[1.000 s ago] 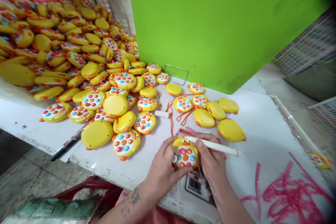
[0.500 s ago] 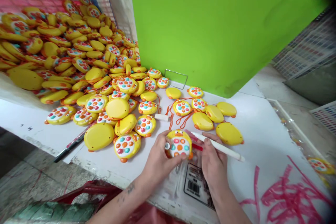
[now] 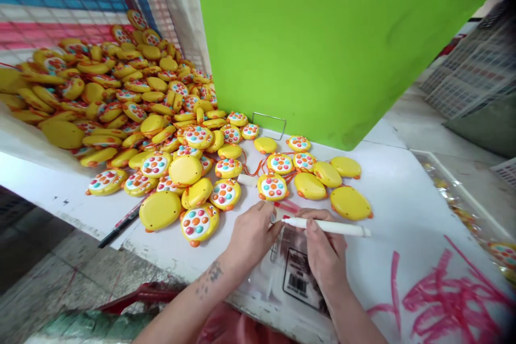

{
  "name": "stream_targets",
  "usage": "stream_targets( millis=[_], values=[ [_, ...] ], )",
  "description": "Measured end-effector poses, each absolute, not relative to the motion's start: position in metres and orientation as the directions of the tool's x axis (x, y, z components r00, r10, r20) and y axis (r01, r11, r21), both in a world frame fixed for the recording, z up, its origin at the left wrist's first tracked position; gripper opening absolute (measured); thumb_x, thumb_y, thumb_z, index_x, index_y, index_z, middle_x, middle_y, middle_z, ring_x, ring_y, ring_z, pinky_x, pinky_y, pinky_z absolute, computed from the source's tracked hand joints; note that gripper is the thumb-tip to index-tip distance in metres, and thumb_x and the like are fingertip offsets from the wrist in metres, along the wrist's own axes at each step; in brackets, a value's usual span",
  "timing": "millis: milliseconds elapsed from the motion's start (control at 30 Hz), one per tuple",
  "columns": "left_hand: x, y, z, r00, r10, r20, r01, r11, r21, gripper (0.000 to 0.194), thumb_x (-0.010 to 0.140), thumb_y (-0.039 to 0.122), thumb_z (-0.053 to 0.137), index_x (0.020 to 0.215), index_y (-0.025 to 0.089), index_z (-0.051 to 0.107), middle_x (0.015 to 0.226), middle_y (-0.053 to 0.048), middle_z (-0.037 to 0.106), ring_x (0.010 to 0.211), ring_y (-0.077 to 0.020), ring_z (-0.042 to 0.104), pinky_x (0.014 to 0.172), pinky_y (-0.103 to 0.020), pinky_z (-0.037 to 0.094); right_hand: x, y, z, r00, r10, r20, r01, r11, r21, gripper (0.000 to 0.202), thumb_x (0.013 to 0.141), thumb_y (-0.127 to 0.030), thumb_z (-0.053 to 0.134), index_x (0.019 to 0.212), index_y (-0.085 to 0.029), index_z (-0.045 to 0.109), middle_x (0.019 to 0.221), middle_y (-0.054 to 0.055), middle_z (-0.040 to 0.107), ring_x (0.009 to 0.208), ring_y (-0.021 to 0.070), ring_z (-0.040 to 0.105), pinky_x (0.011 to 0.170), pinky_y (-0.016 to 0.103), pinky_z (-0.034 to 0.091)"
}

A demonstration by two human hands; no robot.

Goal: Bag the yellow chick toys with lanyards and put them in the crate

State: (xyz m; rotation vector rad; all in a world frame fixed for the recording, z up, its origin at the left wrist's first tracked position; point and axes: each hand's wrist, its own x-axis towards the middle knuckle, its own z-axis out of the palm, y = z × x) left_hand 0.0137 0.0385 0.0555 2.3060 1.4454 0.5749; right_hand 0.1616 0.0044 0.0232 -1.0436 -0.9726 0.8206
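My right hand (image 3: 327, 247) grips a slim white pen (image 3: 342, 227), held nearly level with its tip pointing left. Close to that tip is my left hand (image 3: 253, 234), its fingers curled in and a ring on one finger; whether anything is between them is hidden. Just beyond the left fingertips a yellow turtle-like toy (image 3: 273, 187) with coloured dots lies face up. Beneath and between the hands is a clear plastic packet (image 3: 296, 279) with a printed barcode label. More of the yellow toys lie around, some face down like the yellow toy (image 3: 351, 202) at right.
A big heap of yellow toys (image 3: 100, 97) fills the left back. A green panel (image 3: 298, 48) stands behind the table. A dark marker (image 3: 121, 228) lies at the left edge. Pink strokes (image 3: 447, 301) mark the right front; a clear tray (image 3: 455, 193) sits at far right.
My left hand has let go of the dotted toy, which now lies further back on the table. The pen has turned more level, and its tip has moved toward my left fingers.
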Motion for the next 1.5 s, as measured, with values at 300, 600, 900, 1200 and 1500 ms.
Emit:
stream_targets(
  millis=[300,600,900,1200,1500],
  values=[
    [0.016,0.031,0.073,0.455,0.885,0.101,0.669,-0.414,0.617,0.009,0.08,0.014,0.058,0.086,0.02,0.055,0.087,-0.003,0.062,0.079,-0.0187,0.059,0.063,-0.027,0.044,0.159,-0.002,0.048,0.159,0.96,0.231,0.007,0.232,-0.973,0.013,0.087,-0.034,0.058,0.085,-0.022,0.061,0.086,0.003,0.06,0.08,0.0179,0.056,0.069,0.03,0.045],
    [-0.006,0.011,0.078,0.609,0.77,0.193,0.617,-0.612,0.494,0.07,0.088,0.007,0.04,0.15,0.023,0.01,0.106,-0.011,0.064,0.093,-0.0232,0.063,0.079,-0.035,0.052,0.154,-0.012,0.038,0.143,0.983,0.116,-0.113,0.133,-0.985,0.015,0.087,-0.036,0.059,0.087,-0.021,0.06,0.063,-0.003,0.049,0.059,0.0124,0.044,0.057,0.026,0.038],
    [-0.03,0.034,0.067,0.621,0.734,0.273,0.689,-0.678,0.257,0.064,0.09,0.02,0.053,0.145,0.016,0.021,0.096,-0.009,0.066,0.089,-0.0246,0.06,0.076,-0.036,0.05,0.147,0.012,0.051,-0.14,0.953,0.268,0.315,0.299,-0.9,0.01,0.088,-0.031,0.055,0.094,-0.023,0.059,0.078,0.001,0.062,0.076,0.0195,0.056,0.071,0.034,0.045],
    [-0.058,0.075,0.048,0.426,0.88,0.209,0.896,-0.442,0.036,0.034,0.082,0.01,0.056,0.116,0.014,0.052,0.112,-0.016,0.059,0.103,-0.0301,0.054,0.083,-0.043,0.044,0.123,0.025,0.034,-0.58,0.76,0.292,0.768,0.63,-0.114,0.033,0.08,-0.006,0.055,0.106,-0.024,0.065,0.083,0.006,0.064,0.09,0.0249,0.054,0.097,0.048,0.035],
    [-0.036,0.071,0.051,0.329,0.861,0.388,0.757,-0.486,0.437,0.057,0.079,0.013,0.058,0.133,0.017,0.039,0.121,-0.011,0.06,0.112,-0.0272,0.052,0.093,-0.043,0.047,0.136,0.041,0.037,-0.121,0.992,0.028,0.19,0.051,-0.981,0.046,0.086,-0.04,0.058,0.13,-0.026,0.052,0.127,0.01,0.059,0.111,0.0255,0.057,0.086,0.044,0.052]
  ],
)
